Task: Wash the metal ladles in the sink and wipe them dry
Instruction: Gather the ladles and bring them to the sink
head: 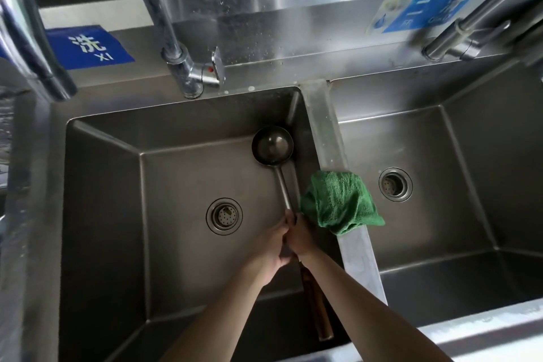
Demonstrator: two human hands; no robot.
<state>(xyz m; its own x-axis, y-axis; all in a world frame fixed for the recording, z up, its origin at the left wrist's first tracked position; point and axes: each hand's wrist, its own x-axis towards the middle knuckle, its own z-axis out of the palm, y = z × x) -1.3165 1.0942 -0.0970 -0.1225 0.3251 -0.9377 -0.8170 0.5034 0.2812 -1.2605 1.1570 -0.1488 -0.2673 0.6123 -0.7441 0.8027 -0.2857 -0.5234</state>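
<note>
One metal ladle [272,144] lies in the left sink basin [102,185], its round bowl at the far right corner and its long handle running toward me, ending in a brown wooden grip. My left hand [269,247] and my right hand [299,236] are both wrapped around the middle of the handle, touching each other. A green cloth [338,203] is draped over the divider between the two basins, just right of my right hand. No water runs from the faucet [188,67].
The left basin has a round drain [224,216]; the right basin [470,185] has its own drain [395,184]. Faucet pipes cross the top left [32,47] and top right [482,17]. A blue label [88,45] is on the backsplash.
</note>
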